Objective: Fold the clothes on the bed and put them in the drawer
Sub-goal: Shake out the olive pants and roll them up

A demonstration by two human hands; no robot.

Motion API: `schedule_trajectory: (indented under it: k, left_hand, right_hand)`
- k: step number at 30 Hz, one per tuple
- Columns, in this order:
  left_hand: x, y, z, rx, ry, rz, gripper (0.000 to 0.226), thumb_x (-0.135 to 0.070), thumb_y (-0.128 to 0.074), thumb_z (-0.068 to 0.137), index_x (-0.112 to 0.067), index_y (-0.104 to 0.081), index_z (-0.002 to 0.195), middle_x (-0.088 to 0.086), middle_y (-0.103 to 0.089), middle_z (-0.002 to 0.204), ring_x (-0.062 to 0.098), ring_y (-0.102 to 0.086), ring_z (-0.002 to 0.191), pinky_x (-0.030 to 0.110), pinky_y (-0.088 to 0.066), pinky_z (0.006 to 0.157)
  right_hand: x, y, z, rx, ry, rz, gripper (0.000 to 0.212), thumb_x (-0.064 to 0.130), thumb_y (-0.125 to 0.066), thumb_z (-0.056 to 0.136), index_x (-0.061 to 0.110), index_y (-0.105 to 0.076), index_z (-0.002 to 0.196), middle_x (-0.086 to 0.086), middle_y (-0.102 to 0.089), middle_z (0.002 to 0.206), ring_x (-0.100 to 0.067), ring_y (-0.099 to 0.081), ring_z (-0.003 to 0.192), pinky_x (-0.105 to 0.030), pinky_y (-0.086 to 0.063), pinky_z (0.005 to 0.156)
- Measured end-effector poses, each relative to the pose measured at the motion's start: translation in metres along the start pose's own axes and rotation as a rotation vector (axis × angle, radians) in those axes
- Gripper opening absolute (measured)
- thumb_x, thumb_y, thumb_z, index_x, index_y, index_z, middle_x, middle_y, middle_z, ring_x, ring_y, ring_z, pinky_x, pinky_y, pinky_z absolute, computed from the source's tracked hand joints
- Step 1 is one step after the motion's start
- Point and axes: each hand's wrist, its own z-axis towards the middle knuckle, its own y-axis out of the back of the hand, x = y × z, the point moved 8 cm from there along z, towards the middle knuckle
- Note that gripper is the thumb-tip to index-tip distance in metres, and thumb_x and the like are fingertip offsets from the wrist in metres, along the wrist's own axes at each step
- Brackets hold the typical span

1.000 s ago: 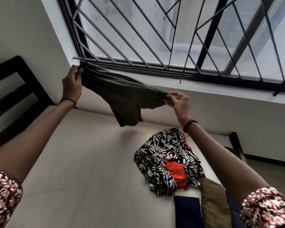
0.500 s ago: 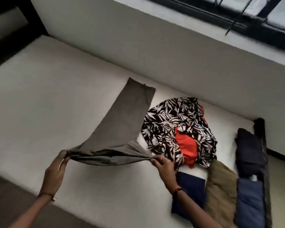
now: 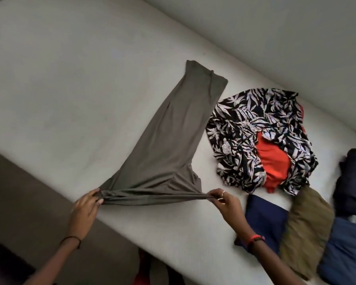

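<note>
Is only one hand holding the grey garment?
No, the left hand and the right hand each grip one end of the grey garment, and its edge is stretched between them.

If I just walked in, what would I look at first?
Probably the long grey-green garment laid across the middle of the white bed. The left hand and right hand each pinch its near end, pulling it taut. Right of it lies a crumpled black-and-white leaf-print cloth with a bright orange-red cloth showing in its middle.
</note>
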Motion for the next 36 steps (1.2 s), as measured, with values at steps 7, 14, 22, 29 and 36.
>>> schedule_trajectory:
  k: [7, 14, 22, 29, 36]
  left_hand:
    - [0.005, 0.005, 0.032, -0.002, 0.113, -0.114, 0.016, -0.009, -0.064, 0.087, 0.004, -0.067, 0.095, 0.017, -0.065, 0.107, 0.034, -0.060, 0.098, 0.038, -0.044, 0.084]
    - [0.015, 0.004, 0.054, 0.029, 0.195, -0.087, 0.019, -0.015, -0.067, 0.086, 0.001, -0.067, 0.096, 0.019, -0.058, 0.103, 0.034, -0.060, 0.092, 0.040, -0.047, 0.084]
    - [0.022, -0.001, 0.072, 0.393, 0.433, -0.210, 0.045, -0.015, -0.072, 0.081, -0.004, -0.051, 0.119, 0.014, -0.059, 0.110, 0.032, -0.057, 0.108, 0.034, -0.044, 0.090]
    - [-0.025, 0.053, 0.080, 0.595, 0.338, -0.278, 0.042, -0.027, -0.079, 0.072, -0.017, -0.053, 0.104, 0.014, -0.070, 0.085, 0.022, -0.064, 0.078, 0.026, -0.042, 0.068]
    - [-0.040, 0.058, 0.067, 0.661, 0.293, -0.282, 0.038, -0.008, -0.071, 0.080, -0.011, -0.048, 0.109, 0.013, -0.070, 0.078, 0.023, -0.064, 0.071, 0.026, -0.045, 0.066]
  right_hand:
    - [0.083, 0.032, 0.128, 0.132, 0.180, -0.193, 0.012, 0.014, -0.072, 0.082, 0.005, -0.071, 0.090, -0.002, -0.071, 0.086, -0.019, -0.064, 0.079, -0.027, -0.048, 0.075]
    - [0.157, 0.009, 0.245, 0.126, 0.222, -0.334, 0.025, 0.011, -0.071, 0.080, 0.007, -0.067, 0.104, -0.010, -0.068, 0.093, -0.020, -0.061, 0.089, -0.018, -0.039, 0.067]
    - [0.190, -0.079, 0.180, 0.065, 0.369, -0.410, 0.030, 0.009, -0.050, 0.091, -0.005, -0.057, 0.116, -0.025, -0.058, 0.119, -0.037, -0.054, 0.113, -0.038, -0.039, 0.092]
    - [0.200, -0.229, 0.032, 0.325, 0.602, -0.453, 0.107, 0.035, -0.072, 0.079, -0.004, -0.001, 0.148, -0.022, -0.003, 0.157, -0.030, 0.002, 0.147, -0.045, 0.001, 0.119]
    - [0.222, -0.245, 0.021, 0.098, 0.403, -0.311, 0.062, 0.006, -0.015, 0.085, -0.009, -0.017, 0.145, -0.027, -0.022, 0.152, -0.034, -0.016, 0.144, -0.044, -0.005, 0.118]
